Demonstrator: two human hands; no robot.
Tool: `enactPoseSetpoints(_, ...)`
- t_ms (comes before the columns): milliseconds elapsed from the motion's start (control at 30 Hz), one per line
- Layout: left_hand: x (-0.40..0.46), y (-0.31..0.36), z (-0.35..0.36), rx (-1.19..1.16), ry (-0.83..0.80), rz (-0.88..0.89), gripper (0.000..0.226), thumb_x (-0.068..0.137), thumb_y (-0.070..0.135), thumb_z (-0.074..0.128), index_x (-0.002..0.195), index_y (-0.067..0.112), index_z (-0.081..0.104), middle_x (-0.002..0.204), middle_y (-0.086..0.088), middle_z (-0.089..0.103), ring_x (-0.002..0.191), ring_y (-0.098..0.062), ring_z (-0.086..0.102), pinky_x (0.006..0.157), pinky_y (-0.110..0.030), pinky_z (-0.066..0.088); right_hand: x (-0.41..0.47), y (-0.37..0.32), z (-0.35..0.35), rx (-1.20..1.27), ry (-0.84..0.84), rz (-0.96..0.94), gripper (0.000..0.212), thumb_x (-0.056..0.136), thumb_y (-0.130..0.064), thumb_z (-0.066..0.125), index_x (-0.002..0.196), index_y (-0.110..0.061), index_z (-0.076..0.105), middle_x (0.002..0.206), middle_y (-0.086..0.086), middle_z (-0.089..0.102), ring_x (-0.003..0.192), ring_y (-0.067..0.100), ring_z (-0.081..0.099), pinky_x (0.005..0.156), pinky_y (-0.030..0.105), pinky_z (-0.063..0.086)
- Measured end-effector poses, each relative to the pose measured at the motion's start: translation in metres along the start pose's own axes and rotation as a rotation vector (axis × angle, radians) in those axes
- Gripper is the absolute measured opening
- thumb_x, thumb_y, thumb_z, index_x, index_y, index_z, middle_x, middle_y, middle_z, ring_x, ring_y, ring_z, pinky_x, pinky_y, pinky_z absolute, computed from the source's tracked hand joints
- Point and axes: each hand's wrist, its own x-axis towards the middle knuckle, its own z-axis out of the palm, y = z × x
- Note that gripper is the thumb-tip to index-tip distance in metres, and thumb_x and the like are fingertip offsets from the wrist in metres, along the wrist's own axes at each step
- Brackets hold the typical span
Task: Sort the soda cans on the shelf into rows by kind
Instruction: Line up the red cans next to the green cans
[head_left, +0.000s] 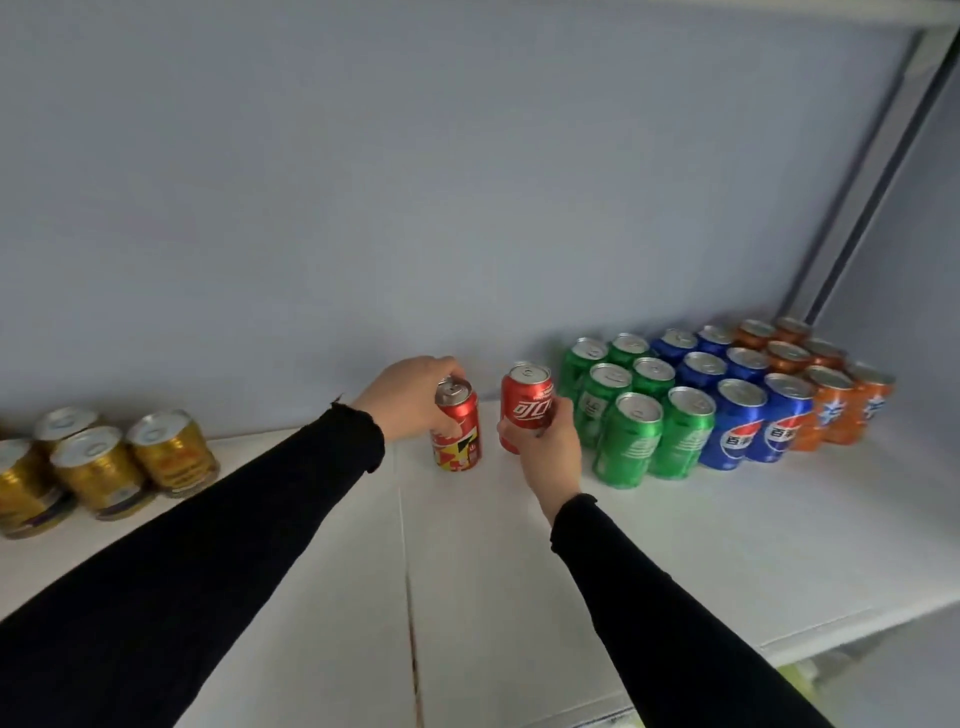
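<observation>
Red cans in both hands mid-frame: left hand grips patterned can, right hand grips cola can. Next, probably: start red row left of green cans.

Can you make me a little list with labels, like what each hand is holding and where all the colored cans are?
left hand: holds a red can from the top
right hand: wrapped around another red can
green cans: six, right of the red ones
blue cans: six, next to the green
orange cans: far right, by the wall
gold cans: loose bunch, far left
shelf: white
</observation>
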Motion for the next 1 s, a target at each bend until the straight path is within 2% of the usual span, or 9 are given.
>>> enactPoseSetpoints(67, 0.025, 0.012, 0.01, 0.044, 0.01, -0.02, 0.054, 0.072, 0.031, 0.082, 0.12, 0.03, 0.058, 0.114, 0.002, 0.063, 0.101, -0.021, 0.06, 0.076, -0.031, 0.047, 0.022, 0.013, 0.002, 0.013, 0.004, 0.012, 0.054, 0.076, -0.015, 0.082, 0.118, -0.023, 0.049, 0.106, -0.004, 0.067, 0.091, 0.011, 0.066, 0.079, 0.031, 0.059)
enactPoseSetpoints(133, 0.045, 0.021, 0.016, 0.075, 0.022, -0.042, 0.055, 0.072, 0.031, 0.082, 0.121, 0.028, 0.057, 0.113, 0.001, 0.062, 0.1, -0.022, 0.06, 0.076, -0.032, 0.047, 0.037, 0.022, 0.008, 0.035, 0.009, 0.016, 0.052, 0.075, -0.017, 0.081, 0.114, -0.025, 0.048, 0.104, -0.004, 0.067, 0.095, 0.017, 0.067, 0.089, 0.047, 0.057)
enactPoseSetpoints(267, 0.071, 0.032, 0.02, 0.12, 0.021, -0.081, 0.057, 0.073, 0.028, 0.081, 0.124, 0.025, 0.055, 0.113, -0.001, 0.061, 0.1, -0.023, 0.06, 0.078, -0.032, 0.049, 0.053, 0.027, 0.015, 0.071, 0.07, -0.01, 0.06, 0.076, -0.022, 0.081, 0.126, -0.017, 0.048, 0.116, 0.001, 0.066, 0.105, 0.019, 0.066, 0.093, 0.038, 0.053)
enactPoseSetpoints(367, 0.08, 0.035, 0.023, 0.134, 0.031, -0.096, 0.058, 0.074, 0.026, 0.08, 0.126, 0.023, 0.053, 0.114, -0.002, 0.058, 0.099, -0.024, 0.059, 0.079, -0.032, 0.048, 0.061, 0.028, 0.015, 0.062, 0.049, -0.005, 0.071, 0.078, -0.015, 0.079, 0.139, -0.013, 0.043, 0.129, 0.005, 0.062, 0.112, 0.016, 0.062, 0.091, 0.028, 0.047)
enactPoseSetpoints(533, 0.08, 0.036, 0.027, 0.152, 0.043, -0.102, 0.062, 0.077, 0.026, 0.079, 0.131, 0.021, 0.05, 0.115, -0.005, 0.056, 0.1, -0.026, 0.059, 0.08, -0.033, 0.05, 0.058, 0.041, 0.017, 0.001, 0.046, -0.045, 0.078, 0.083, -0.014, 0.073, 0.151, -0.016, 0.034, 0.148, 0.008, 0.049, 0.136, 0.021, 0.047, 0.113, 0.042, 0.039)
enactPoseSetpoints(733, 0.075, 0.038, 0.027, 0.112, 0.04, -0.13, 0.068, 0.078, 0.023, 0.077, 0.138, 0.022, 0.044, 0.123, -0.007, 0.054, 0.107, -0.027, 0.058, 0.085, -0.034, 0.051, 0.062, 0.038, 0.022, -0.061, 0.052, -0.039, 0.081, 0.085, -0.013, 0.07, 0.155, -0.015, 0.028, 0.153, 0.012, 0.042, 0.143, 0.027, 0.039, 0.116, 0.046, 0.033)
enactPoseSetpoints(833, 0.067, 0.037, 0.03, 0.059, 0.058, -0.136, 0.078, 0.081, 0.023, 0.076, 0.147, 0.024, 0.037, 0.134, -0.008, 0.052, 0.116, -0.027, 0.055, 0.089, -0.031, 0.047, 0.051, 0.036, 0.019, -0.048, 0.035, -0.049, 0.086, 0.083, -0.01, 0.069, 0.156, -0.019, 0.024, 0.155, 0.008, 0.04, 0.143, 0.024, 0.038, 0.116, 0.046, 0.035)
enactPoseSetpoints(900, 0.056, 0.034, 0.031, 0.019, 0.09, -0.134, 0.081, 0.083, 0.027, 0.076, 0.151, 0.024, 0.033, 0.14, -0.007, 0.048, 0.123, -0.025, 0.052, 0.095, -0.029, 0.043, 0.033, 0.03, 0.013, -0.023, 0.033, -0.102, 0.085, 0.085, -0.007, 0.068, 0.156, -0.019, 0.024, 0.157, 0.006, 0.038, 0.144, 0.02, 0.036, 0.119, 0.042, 0.032)
enactPoseSetpoints(1000, 0.023, 0.026, 0.027, 0.026, 0.2, -0.096, 0.074, 0.086, 0.033, 0.074, 0.15, 0.023, 0.037, 0.148, -0.002, 0.043, 0.132, -0.022, 0.044, 0.104, -0.031, 0.038, -0.001, 0.019, 0.006, -0.117, 0.014, -0.294, 0.074, 0.09, -0.005, 0.066, 0.154, -0.012, 0.029, 0.159, 0.006, 0.032, 0.148, 0.018, 0.026, 0.12, 0.025, 0.02)
